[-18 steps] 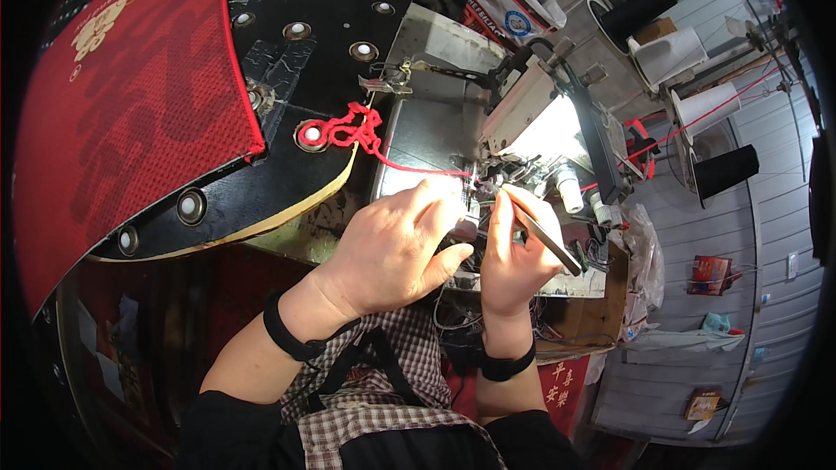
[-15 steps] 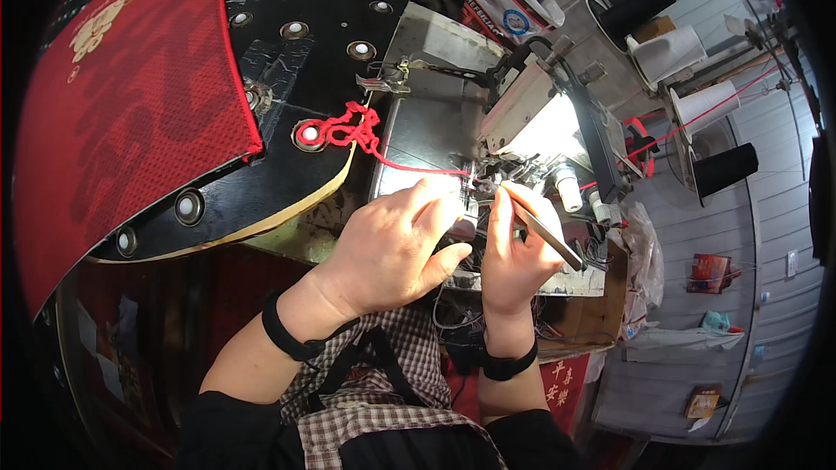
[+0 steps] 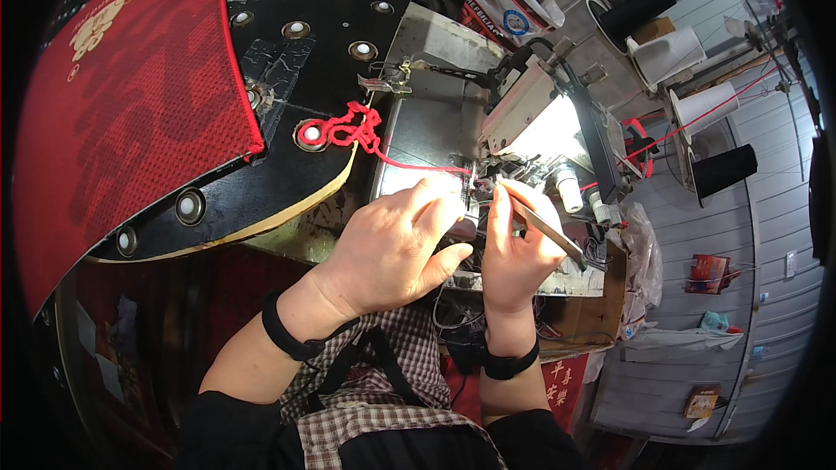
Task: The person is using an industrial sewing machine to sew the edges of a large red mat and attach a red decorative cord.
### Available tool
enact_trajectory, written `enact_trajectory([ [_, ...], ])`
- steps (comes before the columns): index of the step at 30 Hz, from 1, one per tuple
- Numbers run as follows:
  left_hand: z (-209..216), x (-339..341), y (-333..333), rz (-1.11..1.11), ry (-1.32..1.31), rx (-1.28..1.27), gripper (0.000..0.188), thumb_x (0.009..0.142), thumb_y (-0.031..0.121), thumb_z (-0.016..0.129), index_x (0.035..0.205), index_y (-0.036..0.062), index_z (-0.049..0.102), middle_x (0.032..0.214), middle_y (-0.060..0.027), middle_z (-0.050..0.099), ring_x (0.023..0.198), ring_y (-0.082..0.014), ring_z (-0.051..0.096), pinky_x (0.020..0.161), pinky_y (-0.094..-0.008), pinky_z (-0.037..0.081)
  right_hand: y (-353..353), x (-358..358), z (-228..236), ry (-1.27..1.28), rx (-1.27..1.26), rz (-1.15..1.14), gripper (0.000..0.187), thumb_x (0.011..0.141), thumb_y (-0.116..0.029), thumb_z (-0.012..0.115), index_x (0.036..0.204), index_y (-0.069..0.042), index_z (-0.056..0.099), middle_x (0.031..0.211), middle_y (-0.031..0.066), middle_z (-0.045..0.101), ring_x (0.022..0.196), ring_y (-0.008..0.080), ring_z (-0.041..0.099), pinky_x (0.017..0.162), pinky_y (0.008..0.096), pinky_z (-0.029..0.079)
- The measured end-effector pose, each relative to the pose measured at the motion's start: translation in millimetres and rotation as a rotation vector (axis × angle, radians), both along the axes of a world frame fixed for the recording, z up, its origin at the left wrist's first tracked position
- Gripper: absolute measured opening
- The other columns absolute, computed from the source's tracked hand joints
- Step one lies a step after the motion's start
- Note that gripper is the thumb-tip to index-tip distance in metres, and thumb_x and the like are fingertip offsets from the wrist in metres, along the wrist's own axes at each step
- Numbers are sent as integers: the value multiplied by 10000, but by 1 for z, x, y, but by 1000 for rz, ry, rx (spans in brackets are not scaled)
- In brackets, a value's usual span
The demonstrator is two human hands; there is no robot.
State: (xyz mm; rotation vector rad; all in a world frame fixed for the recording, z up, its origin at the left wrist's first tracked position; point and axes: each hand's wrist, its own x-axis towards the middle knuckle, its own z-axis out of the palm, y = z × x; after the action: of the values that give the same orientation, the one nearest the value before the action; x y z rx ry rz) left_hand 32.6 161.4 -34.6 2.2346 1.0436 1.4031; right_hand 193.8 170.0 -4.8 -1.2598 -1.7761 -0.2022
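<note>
Little changed: right hand (image 3: 521, 257) pinches tweezers (image 3: 555, 235), now slightly flatter; red cord (image 3: 353, 129) unmoved, fine work seemingly unfinished. Left hand (image 3: 392, 244): grip can't be told.

The left hand (image 3: 387, 248) is stretching its thumb (image 3: 446, 266) toward the right hand (image 3: 515, 265), which is pinching just beside it; behind them, the left forearm (image 3: 251, 354) is slanting inward, the right forearm (image 3: 514, 396) standing straighter.

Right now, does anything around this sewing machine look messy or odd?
Yes: the red cord lies bunched in loose loops at the black table's edge, while its tail runs smoothly toward the sewing machine. A black patch nearby looks creased.
</note>
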Motion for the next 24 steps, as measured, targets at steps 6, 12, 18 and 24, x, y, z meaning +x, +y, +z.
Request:
enact_trajectory([
  [6,0,0,0,-2,-1,-6,393,844,275,685,1097,7,547,1147,-176,561,940,-332,625,803,-397,523,1,1,-1,27,1,10,136,824,48,695,957,25,676,869,132,692,745,260,673,706,336,537],
  [12,1,0,0,-3,-2,-7,379,843,272,686,1083,10,551,1138,-174,563,938,-329,627,801,-394,524,2,2,-1,1,36,14,91,846,46,688,936,40,678,849,88,685,726,145,656,685,264,536],
  [18,0,0,0,-7,-2,-10,383,845,271,684,1084,3,551,1132,-175,563,940,-331,627,801,-394,525,2,3,0,-24,38,-1,91,843,44,692,933,41,679,845,89,684,724,147,655,687,263,534],
  [24,0,0,0,-8,-2,-2,385,848,276,680,1077,-5,551,1133,-175,561,936,-332,627,799,-395,525,2,3,-1,10,22,15,91,842,47,690,933,44,679,856,88,684,731,142,650,689,258,532],
])
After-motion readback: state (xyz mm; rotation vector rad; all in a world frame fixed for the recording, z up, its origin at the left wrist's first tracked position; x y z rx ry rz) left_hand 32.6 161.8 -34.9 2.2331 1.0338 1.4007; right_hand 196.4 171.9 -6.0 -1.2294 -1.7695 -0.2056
